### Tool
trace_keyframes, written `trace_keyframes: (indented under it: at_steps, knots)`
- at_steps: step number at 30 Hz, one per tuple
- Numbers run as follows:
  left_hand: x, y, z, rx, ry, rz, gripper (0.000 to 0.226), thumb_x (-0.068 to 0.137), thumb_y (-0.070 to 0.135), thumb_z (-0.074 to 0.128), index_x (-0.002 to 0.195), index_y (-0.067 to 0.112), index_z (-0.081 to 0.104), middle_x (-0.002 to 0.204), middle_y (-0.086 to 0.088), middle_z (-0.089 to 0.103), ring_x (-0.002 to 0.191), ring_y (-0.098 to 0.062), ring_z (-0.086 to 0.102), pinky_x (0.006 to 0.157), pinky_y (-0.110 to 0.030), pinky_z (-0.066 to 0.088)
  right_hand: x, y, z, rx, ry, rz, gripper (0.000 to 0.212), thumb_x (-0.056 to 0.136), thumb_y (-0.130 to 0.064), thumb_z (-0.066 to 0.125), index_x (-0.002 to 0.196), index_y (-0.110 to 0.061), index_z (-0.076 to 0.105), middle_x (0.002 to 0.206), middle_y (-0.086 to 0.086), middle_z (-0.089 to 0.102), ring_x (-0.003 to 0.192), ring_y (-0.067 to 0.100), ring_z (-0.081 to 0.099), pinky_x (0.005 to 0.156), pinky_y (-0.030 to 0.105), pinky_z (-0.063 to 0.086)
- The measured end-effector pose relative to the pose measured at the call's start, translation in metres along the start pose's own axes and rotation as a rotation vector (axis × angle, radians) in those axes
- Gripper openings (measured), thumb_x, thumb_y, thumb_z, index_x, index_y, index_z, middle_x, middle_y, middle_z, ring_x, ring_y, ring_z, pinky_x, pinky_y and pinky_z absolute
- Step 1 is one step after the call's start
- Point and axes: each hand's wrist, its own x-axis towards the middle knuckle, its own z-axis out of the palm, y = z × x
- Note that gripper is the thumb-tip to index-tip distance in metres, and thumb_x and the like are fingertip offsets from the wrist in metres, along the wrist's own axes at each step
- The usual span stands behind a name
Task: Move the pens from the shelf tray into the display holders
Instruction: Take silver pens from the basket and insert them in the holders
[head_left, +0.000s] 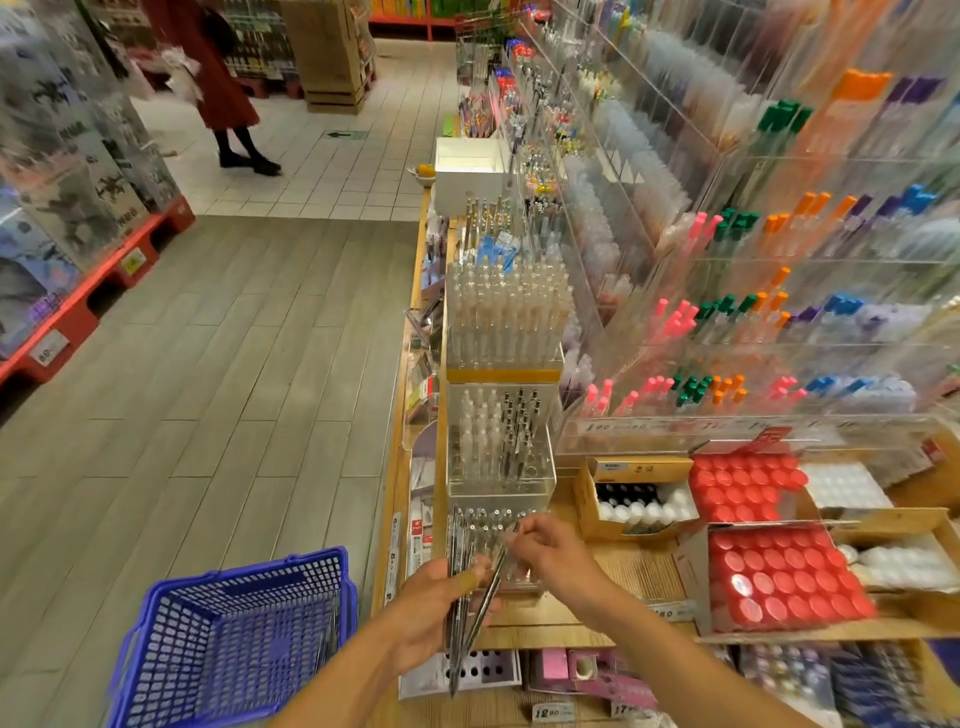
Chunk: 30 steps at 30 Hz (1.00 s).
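The fingers (470, 577) of the left hand (434, 610) are curled round a bundle of dark pens (457, 597), clamped on it, with the tips pointing down past the shelf edge; the fingers (522, 540) of the right hand (553, 553) are pinched together on one pen (493, 582), which slants from the bundle up toward the clear display holder (493, 540); that holder sits on the wooden shelf (623, 566), just beyond both hands, with a few pen tops showing in its holes; directly behind the holder stands a second clear holder (498, 447), part filled with pale and dark pens; behind that one, a taller block of clear pens (506, 312); right of the holder lie an open box of black and white bottles (636, 501) and trays of red caps (779, 577); left of the holder, on the grey floor, a blue basket (234, 644); far beyond, a person in a red coat (208, 62).
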Motion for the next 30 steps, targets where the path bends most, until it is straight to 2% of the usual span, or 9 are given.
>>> trace_keyframes:
  at_steps: [3, 5, 8, 11, 14, 16, 19, 26, 30]
  knots:
    - [0.000, -0.002, 0.001, 0.021, 0.026, -0.001, 0.058, 0.078, 0.028, 0.076, 0.126, 0.005, 0.055, 0.111, -0.012, 0.074, 0.102, -0.033, 0.071, 0.084, -0.045, 0.059, -0.002, -0.001, -0.021, 0.090, 0.112, -0.046, 0.006, 0.098, -0.010, 0.054, 0.099, -0.005, 0.056, 0.073, 0.005, 0.067, 0.064, 0.015, 0.064, 0.061, 0.023, 0.053]
    - [-0.001, -0.005, 0.001, 0.030, 0.050, 0.000, 0.061, 0.076, 0.029, 0.075, 0.128, 0.005, 0.053, 0.110, -0.012, 0.075, 0.101, -0.031, 0.072, 0.082, -0.041, 0.060, -0.003, -0.002, -0.035, 0.070, 0.224, -0.125, 0.005, 0.099, -0.010, 0.052, 0.099, -0.008, 0.056, 0.076, 0.007, 0.066, 0.063, 0.015, 0.065, 0.059, 0.022, 0.052]
    - [-0.001, -0.010, 0.004, 0.068, 0.083, 0.003, 0.066, 0.081, 0.030, 0.074, 0.134, 0.004, 0.043, 0.109, -0.013, 0.075, 0.098, -0.028, 0.073, 0.084, -0.042, 0.060, -0.004, 0.001, -0.052, -0.190, 0.348, -0.294, 0.007, 0.099, -0.015, 0.052, 0.095, -0.020, 0.053, 0.073, 0.000, 0.063, 0.060, 0.008, 0.059, 0.055, 0.024, 0.049]
    - [0.000, -0.016, 0.006, 0.077, 0.117, -0.002, 0.070, 0.090, 0.023, 0.069, 0.144, 0.003, 0.030, 0.108, -0.013, 0.075, 0.099, -0.027, 0.073, 0.088, -0.045, 0.058, -0.003, 0.012, -0.057, -0.522, 0.269, -0.353, 0.007, 0.100, -0.023, 0.050, 0.096, -0.027, 0.046, 0.068, -0.005, 0.056, 0.054, 0.005, 0.046, 0.051, 0.021, 0.037]
    - [-0.001, -0.018, 0.010, 0.079, 0.111, -0.013, 0.063, 0.083, 0.022, 0.070, 0.135, 0.002, 0.041, 0.107, -0.013, 0.075, 0.098, -0.028, 0.073, 0.093, -0.048, 0.056, -0.003, 0.027, -0.052, -0.715, 0.196, -0.380, 0.005, 0.102, -0.028, 0.046, 0.101, -0.024, 0.045, 0.068, -0.012, 0.049, 0.054, 0.002, 0.044, 0.050, 0.017, 0.032]
    - [-0.002, -0.018, 0.012, 0.085, 0.108, -0.012, 0.049, 0.085, 0.022, 0.068, 0.126, 0.003, 0.048, 0.107, -0.013, 0.075, 0.097, -0.027, 0.073, 0.093, -0.048, 0.056, -0.003, 0.035, -0.049, -0.762, 0.173, -0.395, 0.011, 0.102, -0.029, 0.043, 0.102, -0.018, 0.046, 0.074, -0.009, 0.050, 0.060, 0.004, 0.045, 0.053, 0.019, 0.034]
    - [-0.003, -0.018, 0.013, 0.082, 0.123, -0.004, 0.037, 0.093, 0.018, 0.064, 0.124, 0.004, 0.050, 0.107, -0.013, 0.075, 0.097, -0.027, 0.073, 0.090, -0.046, 0.057, -0.002, 0.043, -0.044, -0.787, 0.144, -0.364, 0.011, 0.103, -0.028, 0.042, 0.098, -0.019, 0.043, 0.080, -0.003, 0.054, 0.067, 0.012, 0.051, 0.061, 0.034, 0.044]
    - [-0.005, -0.016, 0.016, 0.047, 0.139, 0.007, 0.037, 0.095, 0.011, 0.061, 0.127, 0.001, 0.047, 0.108, -0.017, 0.074, 0.092, -0.029, 0.071, 0.086, -0.046, 0.056, 0.005, 0.049, -0.039, -0.896, 0.143, -0.271, 0.017, 0.103, -0.035, 0.041, 0.107, -0.020, 0.047, 0.091, -0.002, 0.063, 0.080, 0.016, 0.060, 0.072, 0.038, 0.053]
    - [-0.003, -0.019, 0.017, 0.081, 0.131, 0.016, 0.038, 0.091, 0.018, 0.064, 0.125, 0.002, 0.054, 0.108, -0.013, 0.075, 0.095, -0.028, 0.073, 0.088, -0.043, 0.058, 0.009, 0.046, -0.033, -0.971, 0.138, -0.209, 0.021, 0.103, -0.035, 0.041, 0.115, -0.019, 0.047, 0.096, 0.004, 0.067, 0.085, 0.023, 0.062, 0.074, 0.041, 0.054]
